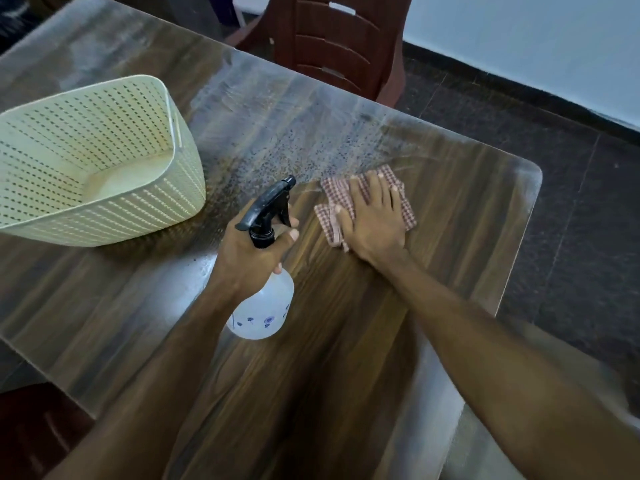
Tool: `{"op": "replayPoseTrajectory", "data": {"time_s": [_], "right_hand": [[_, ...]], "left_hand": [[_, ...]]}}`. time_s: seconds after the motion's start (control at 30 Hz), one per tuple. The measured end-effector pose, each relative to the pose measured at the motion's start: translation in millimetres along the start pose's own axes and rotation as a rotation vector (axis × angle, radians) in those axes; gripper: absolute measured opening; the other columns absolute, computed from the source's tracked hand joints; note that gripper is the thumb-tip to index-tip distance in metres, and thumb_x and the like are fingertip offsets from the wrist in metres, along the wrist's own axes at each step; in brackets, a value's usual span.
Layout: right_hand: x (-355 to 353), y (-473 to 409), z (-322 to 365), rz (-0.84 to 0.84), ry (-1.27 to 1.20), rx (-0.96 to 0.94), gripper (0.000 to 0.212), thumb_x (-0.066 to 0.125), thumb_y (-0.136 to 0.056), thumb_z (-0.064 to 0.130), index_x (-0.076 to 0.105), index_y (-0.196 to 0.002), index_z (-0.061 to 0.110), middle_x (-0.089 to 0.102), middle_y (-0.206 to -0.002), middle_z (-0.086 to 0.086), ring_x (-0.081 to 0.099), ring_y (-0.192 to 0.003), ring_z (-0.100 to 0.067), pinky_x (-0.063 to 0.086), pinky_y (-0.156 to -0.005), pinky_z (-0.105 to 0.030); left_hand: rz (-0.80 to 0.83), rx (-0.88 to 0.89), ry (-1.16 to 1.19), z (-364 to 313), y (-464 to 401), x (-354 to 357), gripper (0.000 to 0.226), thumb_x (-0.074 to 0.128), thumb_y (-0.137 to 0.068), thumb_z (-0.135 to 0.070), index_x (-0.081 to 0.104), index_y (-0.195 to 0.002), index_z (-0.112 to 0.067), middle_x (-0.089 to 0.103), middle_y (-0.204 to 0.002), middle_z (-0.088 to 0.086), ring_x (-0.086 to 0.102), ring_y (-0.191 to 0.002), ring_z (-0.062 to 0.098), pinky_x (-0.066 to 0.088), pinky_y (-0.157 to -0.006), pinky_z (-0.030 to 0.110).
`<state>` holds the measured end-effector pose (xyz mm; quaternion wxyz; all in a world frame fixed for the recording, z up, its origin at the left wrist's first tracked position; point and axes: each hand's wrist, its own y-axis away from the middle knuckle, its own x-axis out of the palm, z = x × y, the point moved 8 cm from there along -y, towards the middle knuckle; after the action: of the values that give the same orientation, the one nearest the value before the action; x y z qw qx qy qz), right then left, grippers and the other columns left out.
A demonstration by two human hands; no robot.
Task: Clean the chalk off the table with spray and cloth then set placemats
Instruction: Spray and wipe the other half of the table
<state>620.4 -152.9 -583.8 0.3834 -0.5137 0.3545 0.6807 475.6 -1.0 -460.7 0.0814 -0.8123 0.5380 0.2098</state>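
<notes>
— Wood-grain table top (pixel 346 341), under a clear cover sheet, is seen with a dark tiled floor (pixel 571 237) and a brown plastic chair (pixel 339 43) beyond it. How far is the cleaning judged to be?

— Partway. A band of white chalk haze (pixel 277 109) is left on the far side of the checked cloth (pixel 334 199), and a speckled patch of spray droplets (pixel 294 154) lies between that cloth and the cream perforated basket (pixel 100 161). Nearer than the cloth, the grain is seen dark and clean.

— And how is the cloth held?

— It is pressed flat to the table under the right hand (pixel 372 216), fingers spread and straight; nothing is pinched. Just left of the cloth, the spray bottle (pixel 263 306) is held off the table by the left hand (pixel 252 254), whose fingers are curled round the neck below the black trigger head (pixel 268 209). The nozzle is aimed toward the haze.

— What is left?

— The wet patch and the far haze are yet to be wiped, it is judged. No placemats are seen anywhere; whether any lie in the basket cannot be told. That step is not begun.
</notes>
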Motion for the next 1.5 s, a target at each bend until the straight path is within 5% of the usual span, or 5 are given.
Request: {"op": "replayPoseTrajectory", "data": {"time_s": [0.2, 0.4, 0.77, 1.13, 1.5], "right_hand": [[-9.6, 46.8, -41.1, -0.152, 0.008, 0.112, 0.057, 0.032, -0.098, 0.053, 0.051, -0.142, 0.022, 0.042, -0.153, -0.010, 0.033, -0.144, -0.031, 0.020, -0.118, -0.049], [-18.3, -43.2, -67.7, -0.041, -0.075, 0.263, 0.070, 0.022, -0.099, 0.060, 0.023, -0.157, 0.021, 0.011, -0.166, -0.009, 0.002, -0.153, -0.029, -0.003, -0.122, -0.051], [22.5, -4.2, 90.1, 0.047, 0.040, -0.132, 0.069, 0.016, -0.098, 0.061, 0.019, -0.158, 0.025, 0.008, -0.166, -0.013, 0.002, -0.153, -0.032, 0.000, -0.123, -0.052], [-14.9, -105.3, -23.3, -0.068, 0.007, 0.297, 0.076, 0.022, -0.095, 0.064, 0.021, -0.157, 0.021, 0.013, -0.164, -0.018, 0.006, -0.152, -0.035, 0.001, -0.121, -0.056], [18.9, -49.1, 82.7, 0.058, 0.073, -0.095, 0.076, 0.014, -0.094, 0.071, 0.015, -0.158, 0.031, 0.010, -0.166, -0.007, 0.005, -0.153, -0.027, 0.001, -0.123, -0.052]], "left_hand": [[-0.016, -0.023, 0.060, 9.2, 4.8, -17.2, 0.015, 0.066, -0.089, -0.004, 0.064, -0.102, 0.002, 0.070, -0.079, -0.012, 0.056, -0.051, 0.028, 0.045, -0.059, 0.005], [-0.021, -0.026, 0.073, 24.5, -2.4, -36.1, 0.020, 0.066, -0.089, -0.004, 0.061, -0.108, -0.003, 0.070, -0.098, -0.003, 0.047, -0.038, 0.010, 0.050, -0.054, 0.019], [0.006, -0.050, 0.107, 33.3, -35.8, -45.9, 0.024, 0.068, -0.088, -0.008, 0.062, -0.110, 0.000, 0.065, -0.062, -0.014, 0.052, -0.044, 0.011, 0.046, -0.054, 0.011], [0.070, -0.006, 0.182, 30.3, -67.1, -50.9, 0.023, 0.068, -0.089, -0.006, 0.061, -0.111, -0.004, 0.072, -0.095, 0.001, 0.049, -0.042, 0.005, 0.049, -0.053, 0.018], [0.047, 0.021, 0.145, 23.9, -106.0, -56.9, 0.020, 0.068, -0.088, -0.010, 0.063, -0.103, 0.002, 0.066, -0.065, -0.007, 0.051, -0.042, 0.010, 0.047, -0.052, 0.015]]}}
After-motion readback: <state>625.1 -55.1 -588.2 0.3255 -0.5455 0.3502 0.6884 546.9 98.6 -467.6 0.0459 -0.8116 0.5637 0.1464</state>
